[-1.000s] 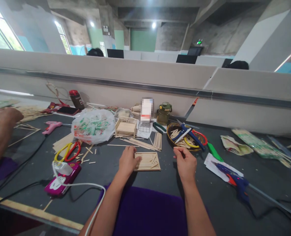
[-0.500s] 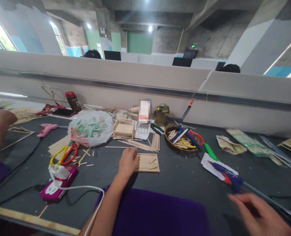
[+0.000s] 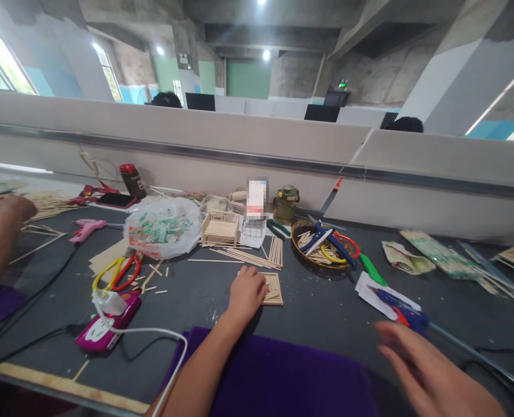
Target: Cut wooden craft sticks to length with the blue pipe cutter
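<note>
My left hand rests over a small rectangular panel of thin wooden sticks, covering its left part. Its fingers are bent and drawn together, the tips down among short loose sticks on the panel; what they pinch, if anything, is hidden. On the right, my right hand hangs above the dark table, slightly blurred, thumb and fingers apart with nothing between them. Just beyond it a blue glue gun lies on a white paper. Behind the panel are loose wooden sticks and a small stick-built bed-like model.
A wicker basket holds sticks and cutting tools. Left are a plastic bag, red-and-yellow scissors, a magenta power strip and a pink glue gun. A co-worker's hand is at far left. Purple cloth lies in front.
My left hand has slid right across the panel, onto the loose short sticks. My right hand has moved left, away from the glue gun's handle, and its fingers have spread.
</note>
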Action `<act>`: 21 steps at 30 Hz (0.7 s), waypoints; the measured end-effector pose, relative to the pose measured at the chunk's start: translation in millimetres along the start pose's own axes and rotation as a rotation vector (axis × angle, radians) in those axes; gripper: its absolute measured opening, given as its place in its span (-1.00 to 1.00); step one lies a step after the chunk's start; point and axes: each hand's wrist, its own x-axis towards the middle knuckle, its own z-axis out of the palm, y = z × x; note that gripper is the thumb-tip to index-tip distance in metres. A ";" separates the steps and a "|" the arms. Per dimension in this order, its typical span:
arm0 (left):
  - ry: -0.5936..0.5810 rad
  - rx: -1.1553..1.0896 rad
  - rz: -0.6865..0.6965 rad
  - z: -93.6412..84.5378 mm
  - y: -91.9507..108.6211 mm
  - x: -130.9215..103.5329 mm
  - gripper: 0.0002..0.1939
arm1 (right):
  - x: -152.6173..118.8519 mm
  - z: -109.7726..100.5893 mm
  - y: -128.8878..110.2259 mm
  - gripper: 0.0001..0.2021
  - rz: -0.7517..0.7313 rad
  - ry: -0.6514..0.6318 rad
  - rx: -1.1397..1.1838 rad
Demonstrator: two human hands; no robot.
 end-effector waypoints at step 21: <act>-0.110 0.082 -0.032 -2.0 4.6 3.3 -0.86 | 112.6 124.2 -88.5 -0.89 -0.254 -0.427 0.064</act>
